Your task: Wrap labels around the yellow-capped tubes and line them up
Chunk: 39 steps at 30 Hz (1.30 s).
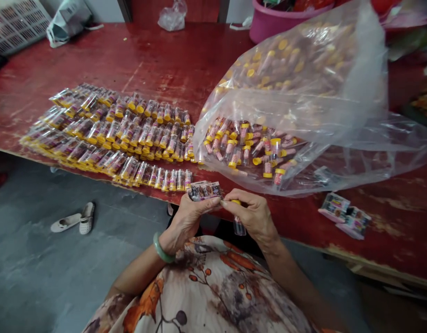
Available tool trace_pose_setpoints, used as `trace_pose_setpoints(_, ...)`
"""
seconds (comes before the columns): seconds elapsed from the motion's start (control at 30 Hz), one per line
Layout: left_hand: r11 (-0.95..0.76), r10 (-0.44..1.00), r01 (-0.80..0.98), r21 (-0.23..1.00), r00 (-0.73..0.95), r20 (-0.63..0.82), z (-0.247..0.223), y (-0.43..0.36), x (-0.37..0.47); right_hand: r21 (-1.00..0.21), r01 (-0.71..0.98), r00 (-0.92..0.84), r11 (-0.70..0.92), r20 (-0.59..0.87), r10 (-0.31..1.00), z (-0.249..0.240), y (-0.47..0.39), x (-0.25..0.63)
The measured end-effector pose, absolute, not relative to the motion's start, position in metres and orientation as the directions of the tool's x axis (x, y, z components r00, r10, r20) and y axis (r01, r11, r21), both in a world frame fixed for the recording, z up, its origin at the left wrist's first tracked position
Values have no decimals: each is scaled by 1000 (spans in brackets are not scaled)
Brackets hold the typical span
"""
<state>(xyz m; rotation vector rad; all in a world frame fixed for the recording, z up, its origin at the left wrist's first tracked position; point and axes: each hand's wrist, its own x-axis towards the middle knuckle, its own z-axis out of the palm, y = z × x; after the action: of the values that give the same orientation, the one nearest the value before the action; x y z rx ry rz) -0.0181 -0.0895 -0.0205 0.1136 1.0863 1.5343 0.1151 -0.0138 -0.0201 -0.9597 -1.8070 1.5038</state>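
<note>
My left hand (192,215), with a green bangle at the wrist, holds a small stack of printed labels (204,190) near the table's front edge. Beside it, my right hand (253,212) is closed round a clear tube with a yellow cap (239,226), its thumb and forefinger pinched at the labels' right corner. Rows of labelled tubes (130,132) with yellow caps lie packed on the left of the table. Behind my right hand an open clear plastic bag (303,106) holds many pink-filled tubes (244,134).
Two label stacks (334,206) (354,222) lie at the right of the red table (144,55). A pink tub (272,23), a crumpled bag (173,16) and a white crate (17,25) are at the back. Shoes (86,217) rest on the floor.
</note>
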Motion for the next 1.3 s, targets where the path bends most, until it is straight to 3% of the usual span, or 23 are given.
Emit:
trace_pose_setpoints(0.2,138,812,-728,671,-305,-498,-21,-94,-22,-969,158,-595,191,61,802,-16,-17,111)
trace_pose_setpoints(0.53,136,814,-734,665,-299,-497,-17,-97,-20,-969,161,-634,189,45,772,-10,-15,113)
trace_pose_setpoints(0.87,26,806,-739,673,-383,-452,-13,-101,-21,-987,162,-606,-11,-108,788,-13,-13,109)
trace_pose_setpoints(1.07,101,744,-673,733,-438,-505,-12,-99,-26,-978,186,-575,89,-35,817,-9,-9,124)
trace_pose_setpoints(1.3,50,676,-726,686,-481,-559,-5,-98,-16,-998,2,-650,64,48,759,-3,-20,165)
